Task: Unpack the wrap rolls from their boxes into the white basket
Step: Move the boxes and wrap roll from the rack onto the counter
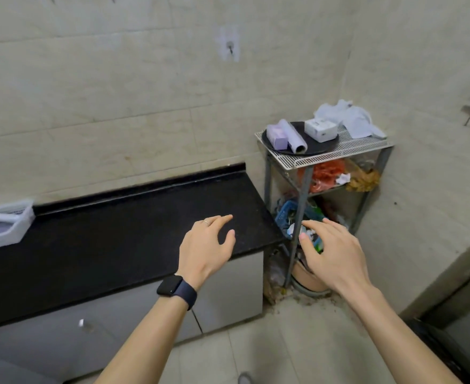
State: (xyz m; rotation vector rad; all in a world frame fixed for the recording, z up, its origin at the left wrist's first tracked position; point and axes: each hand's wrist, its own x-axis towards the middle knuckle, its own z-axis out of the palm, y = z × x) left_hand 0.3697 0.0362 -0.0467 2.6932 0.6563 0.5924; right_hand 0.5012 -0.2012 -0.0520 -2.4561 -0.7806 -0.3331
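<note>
Toward the upper right of the frame, a wire rack [361, 146] stands in the corner beside the black desk [117, 231]. On its top shelf sits a round black tray [315, 148], which holds the task's things together: a purple box [276, 134], a pale wrap roll [293, 135] and a white box [320, 130]. The roll lies on its side right against the purple box, probably so it cannot roll off the tray. Its long axis runs from the upper left down to the lower right, and the open core end faces down toward the camera. The purple box lies roughly parallel to it. The white box sits apart at the tray's right side, turned at an angle. Crumpled white plastic bags [350, 115] are heaped behind the tray.

At the far left edge of the frame the white basket [23, 225] rests on the desk, well apart from the rack.

Both hands hover low in the frame and hold nothing. The left hand [206, 245], with a dark watch [173, 285] on its wrist, is over the desk's right end, its fingers [222, 218] relaxed and spread. The right hand [329, 250] is in front of the rack's lower shelves, fingers [315, 225] likewise loose and released. They seem poised for a reach up to the tray; no unpacking grip has begun.
</note>
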